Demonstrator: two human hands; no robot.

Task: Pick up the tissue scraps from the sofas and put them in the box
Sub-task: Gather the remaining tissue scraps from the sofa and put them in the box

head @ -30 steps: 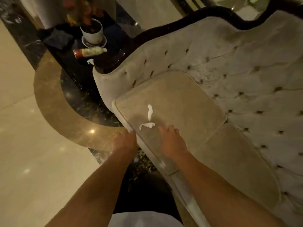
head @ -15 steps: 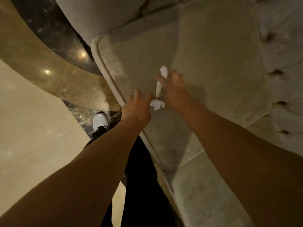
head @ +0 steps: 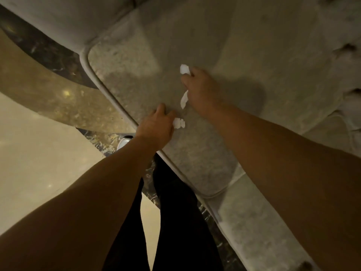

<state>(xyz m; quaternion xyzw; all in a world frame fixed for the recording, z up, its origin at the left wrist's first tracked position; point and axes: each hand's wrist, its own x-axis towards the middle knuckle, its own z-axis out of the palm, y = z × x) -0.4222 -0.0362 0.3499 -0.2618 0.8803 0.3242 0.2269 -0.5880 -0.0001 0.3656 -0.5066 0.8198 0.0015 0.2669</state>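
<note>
GRIP: long tissue strip (head: pixel 184 69) is pinched in right hand (head: pixel 203 90), short scrap (head: pixel 179 123) closed on by left hand (head: pixel 156 127) | CHANGE: both scraps, loose on the sofa cushion (head: pixel 136 61) half a second ago, are now gathered | NEXT: box is not in view; carrying remains.

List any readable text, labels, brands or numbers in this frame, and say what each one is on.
None: no text, label, brand or number shows in this frame.
The tissue scraps are plain white.
The sofa cushion, floor and shoe carry no marking that can be made out.
</note>
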